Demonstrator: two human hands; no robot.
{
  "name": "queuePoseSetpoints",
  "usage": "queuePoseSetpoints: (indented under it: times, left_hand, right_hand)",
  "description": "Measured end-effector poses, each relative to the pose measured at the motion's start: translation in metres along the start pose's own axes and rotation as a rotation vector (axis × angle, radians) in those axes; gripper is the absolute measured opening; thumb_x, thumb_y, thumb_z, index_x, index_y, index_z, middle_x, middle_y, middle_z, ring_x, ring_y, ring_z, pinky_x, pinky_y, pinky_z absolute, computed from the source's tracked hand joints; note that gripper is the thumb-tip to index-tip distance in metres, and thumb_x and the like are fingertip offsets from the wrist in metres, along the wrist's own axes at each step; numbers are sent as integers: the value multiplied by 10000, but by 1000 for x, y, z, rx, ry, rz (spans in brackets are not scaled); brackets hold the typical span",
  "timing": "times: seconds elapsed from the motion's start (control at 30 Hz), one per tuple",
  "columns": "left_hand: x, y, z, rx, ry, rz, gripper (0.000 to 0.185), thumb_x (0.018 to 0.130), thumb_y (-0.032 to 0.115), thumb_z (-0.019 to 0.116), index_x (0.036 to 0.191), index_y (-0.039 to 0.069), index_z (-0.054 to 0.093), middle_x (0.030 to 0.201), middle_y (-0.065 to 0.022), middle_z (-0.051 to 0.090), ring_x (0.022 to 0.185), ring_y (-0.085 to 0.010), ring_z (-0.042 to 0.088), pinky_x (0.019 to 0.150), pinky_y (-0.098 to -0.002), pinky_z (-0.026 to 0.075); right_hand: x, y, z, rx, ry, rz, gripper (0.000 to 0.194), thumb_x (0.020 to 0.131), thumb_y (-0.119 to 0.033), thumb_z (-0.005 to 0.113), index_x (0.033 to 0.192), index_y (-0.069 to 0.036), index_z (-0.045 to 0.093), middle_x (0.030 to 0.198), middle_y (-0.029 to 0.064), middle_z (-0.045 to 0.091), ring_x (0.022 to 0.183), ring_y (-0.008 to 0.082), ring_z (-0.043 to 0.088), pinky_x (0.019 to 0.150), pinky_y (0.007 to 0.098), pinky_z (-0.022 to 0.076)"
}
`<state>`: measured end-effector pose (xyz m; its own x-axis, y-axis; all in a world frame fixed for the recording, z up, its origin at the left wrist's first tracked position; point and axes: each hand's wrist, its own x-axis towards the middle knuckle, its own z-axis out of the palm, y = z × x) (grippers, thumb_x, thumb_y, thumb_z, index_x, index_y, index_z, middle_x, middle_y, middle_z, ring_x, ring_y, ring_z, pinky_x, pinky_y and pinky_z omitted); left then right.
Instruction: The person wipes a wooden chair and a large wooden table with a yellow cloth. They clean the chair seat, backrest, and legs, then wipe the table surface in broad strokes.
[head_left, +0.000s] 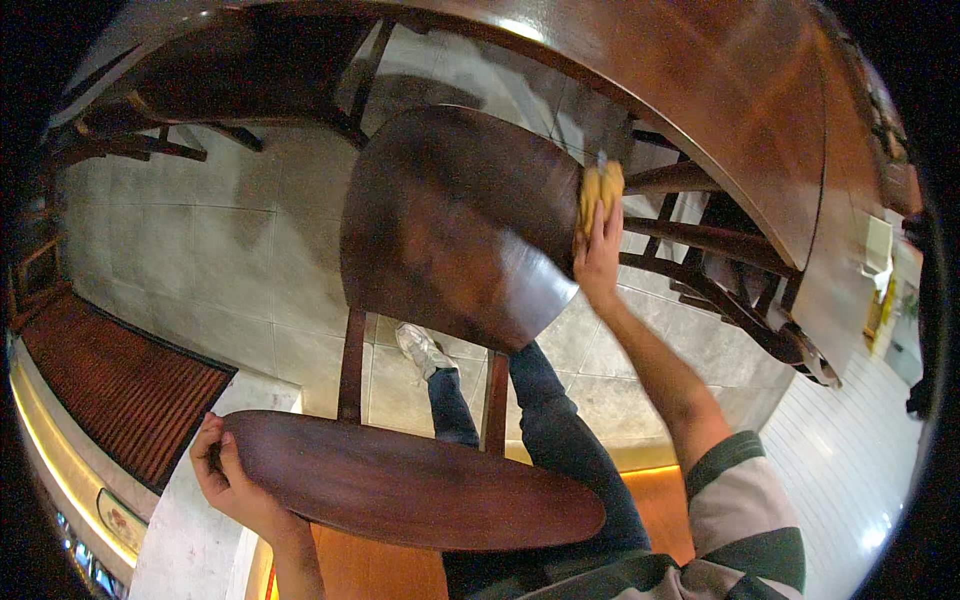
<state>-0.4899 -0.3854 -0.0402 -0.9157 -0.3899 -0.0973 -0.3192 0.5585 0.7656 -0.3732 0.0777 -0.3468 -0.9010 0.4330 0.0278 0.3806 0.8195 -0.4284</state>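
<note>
A dark wooden chair stands before me, its seat (450, 217) glossy and reflecting light. The oval wooden backrest (420, 480) is nearest to my body, joined to the seat by two posts. My left hand (229, 480) grips the backrest's left end, thumb and fingers around its edge. At the seat's right edge, my right hand (600, 251) holds a yellow cloth (602, 195), slightly blurred, pressed against the side of the seat. Part of the cloth is hidden by my fingers.
A large round wooden table (750, 97) curves over the top and right. Other dark chairs (240, 67) stand at the upper left and under the table's right side. A ribbed mat (127, 382) lies at left on the tiled floor (225, 247). My shoe (421, 351) shows below the seat.
</note>
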Motion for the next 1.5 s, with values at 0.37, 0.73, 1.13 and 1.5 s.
queuePoseSetpoints:
  times: [0.37, 0.73, 1.13, 1.5]
  left_hand:
    - [-4, 12, 6, -99, 18, -60, 75, 976, 9, 562, 1037, 7, 605, 1213, -149, 644, 1327, -293, 533, 1154, -425, 360]
    - [-4, 14, 5, -88, 27, -43, 84, 964, -3, 576, 1040, 5, 612, 1185, -144, 652, 1291, -305, 563, 1151, -432, 370]
    - [-5, 5, 4, -229, 50, -11, 48, 906, 15, 612, 954, 22, 613, 1047, -144, 676, 1211, -333, 572, 1116, -479, 386]
    - [-2, 1, -1, -216, -4, 33, 73, 902, -18, 624, 957, 30, 634, 1048, -122, 683, 1174, -324, 584, 1090, -452, 414]
  right_hand:
    - [-209, -69, 56, 1200, -359, 1221, 334, 990, -160, 666, 1271, -31, 539, 1193, 122, 656, 1120, 254, 646, 991, 417, 525]
    - [32, 65, 28, 844, -1, 957, 439, 1043, -424, 559, 1344, -105, 568, 1095, 59, 657, 907, 209, 639, 805, 355, 526]
    - [230, -157, 78, -116, -466, 63, 643, 1049, -648, 373, 1430, -192, 618, 1340, 193, 670, 1278, 391, 602, 1058, 431, 464]
    - [103, -342, 178, -542, -645, -1131, 362, 990, -510, 544, 893, -245, 771, 821, 42, 729, 876, 258, 688, 817, 469, 490]
